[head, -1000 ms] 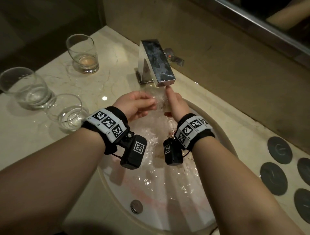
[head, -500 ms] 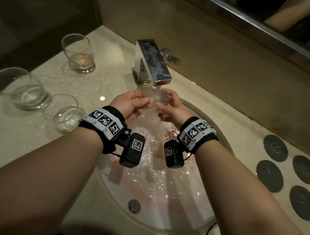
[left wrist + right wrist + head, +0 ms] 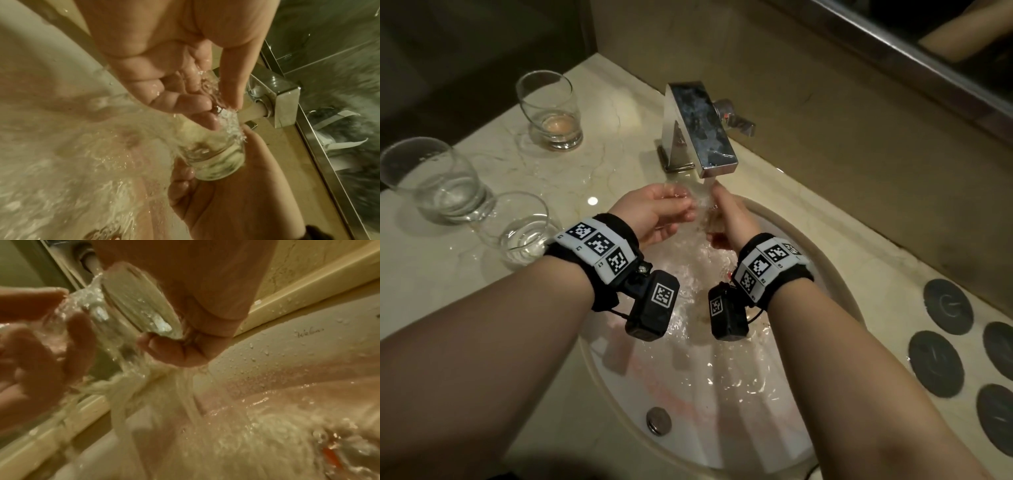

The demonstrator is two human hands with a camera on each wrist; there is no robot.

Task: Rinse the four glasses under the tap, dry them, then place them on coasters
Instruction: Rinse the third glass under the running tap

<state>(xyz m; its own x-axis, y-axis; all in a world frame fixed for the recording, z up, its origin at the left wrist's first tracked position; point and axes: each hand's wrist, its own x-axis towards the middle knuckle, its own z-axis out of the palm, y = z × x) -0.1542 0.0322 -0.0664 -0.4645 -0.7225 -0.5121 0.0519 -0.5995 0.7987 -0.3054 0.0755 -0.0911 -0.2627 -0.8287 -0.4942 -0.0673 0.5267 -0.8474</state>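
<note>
Head view: small clear glass tumbler [image 3: 700, 202] is held sideways between left hand [image 3: 654, 212] and right hand [image 3: 729, 219], under the square chrome tap [image 3: 702, 130], over the white basin [image 3: 835, 274]. Three more clear glasses [image 3: 434, 178] stand left of the left hand; dark round coasters [image 3: 936, 363] lie right of the right hand.

Left wrist view: left fingers [image 3: 191, 104] are curled on the tumbler's rim, water splashing.

Right wrist view: tumbler base [image 3: 141, 311] is gripped by the right hand.

Tap [image 3: 700, 128]: polished metal, mirror-glossy. Tabletop [image 3: 602, 137]: veined marble-look stone, glossy, wet. Basin [image 3: 722, 394]: smooth glossy ceramic. Glasses at 9 to 11 o'clock [image 3: 549, 109]: clear smooth glass. Coasters at 3 o'clock [image 3: 935, 363]: dark, matt.
</note>
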